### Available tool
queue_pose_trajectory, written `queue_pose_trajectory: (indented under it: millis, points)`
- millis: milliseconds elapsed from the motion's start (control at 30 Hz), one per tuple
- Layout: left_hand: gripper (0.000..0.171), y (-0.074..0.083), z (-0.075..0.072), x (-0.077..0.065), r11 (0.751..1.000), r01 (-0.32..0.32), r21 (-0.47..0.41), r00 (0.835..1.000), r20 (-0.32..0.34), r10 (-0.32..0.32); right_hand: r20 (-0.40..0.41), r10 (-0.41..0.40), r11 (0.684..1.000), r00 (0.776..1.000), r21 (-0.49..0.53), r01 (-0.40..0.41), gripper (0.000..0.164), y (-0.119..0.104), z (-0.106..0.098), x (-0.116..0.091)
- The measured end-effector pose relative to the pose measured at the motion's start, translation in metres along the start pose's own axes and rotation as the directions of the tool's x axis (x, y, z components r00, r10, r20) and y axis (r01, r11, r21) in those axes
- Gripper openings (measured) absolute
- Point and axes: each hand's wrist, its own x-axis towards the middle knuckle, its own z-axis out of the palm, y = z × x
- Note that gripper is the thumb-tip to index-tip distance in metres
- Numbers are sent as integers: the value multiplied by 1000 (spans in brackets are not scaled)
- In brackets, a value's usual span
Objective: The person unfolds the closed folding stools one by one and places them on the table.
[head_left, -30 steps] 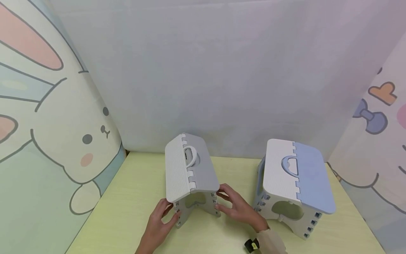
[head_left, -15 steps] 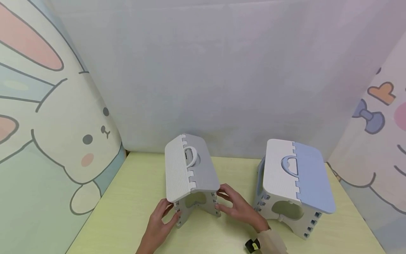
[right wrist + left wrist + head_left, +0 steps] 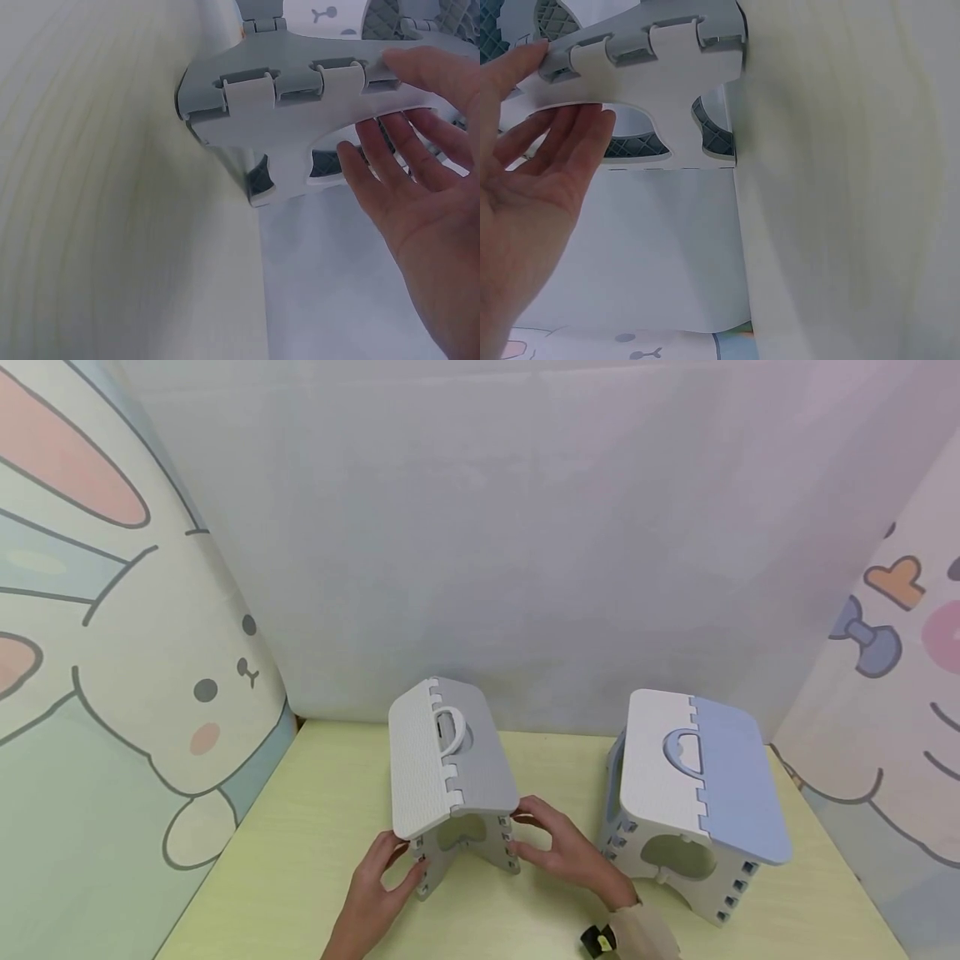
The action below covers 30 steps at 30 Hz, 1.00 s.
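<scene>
A grey and white folding stool [image 3: 483,768] stands half folded on the table, its two seat panels peaked along the hinge line. A white carry handle [image 3: 461,731] sticks up at the ridge. My left hand [image 3: 375,881] grips the left leg panel; in the left wrist view its thumb lies on the hinged edge and its fingers reach round the white side [image 3: 667,90]. At the opposite leg panel, my right hand [image 3: 562,847] holds on the same way, thumb on the hinged edge and fingers curled under the white side [image 3: 292,135]. The stool's far legs are hidden in the head view.
To the right stands a blue and white folding stool [image 3: 738,777], fully unfolded with a flat top. Both rest on a pale yellow-green table [image 3: 262,860]. A plain cloth wall [image 3: 480,543] rises behind, with cartoon rabbit panels [image 3: 135,660] at the sides.
</scene>
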Motion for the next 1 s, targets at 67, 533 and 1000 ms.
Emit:
queue_pose_trajectory:
  millis: [67, 533, 1000]
  points:
    - [55, -2, 0, -1, 1000, -10, 8, 1000, -3, 10, -5, -11, 1000, 1000, -28, 11, 53, 0, 0, 0]
    - [59, 3, -8, -1, 981, -74, 180, 992, -88, 91, -129, -148, 975, 981, -184, 123, 47, -40, -6, 6]
    - [58, 8, -13, 2, 985, -109, 137, 970, -202, 135, -179, -193, 954, 965, -264, 142, 45, -20, -13, 8]
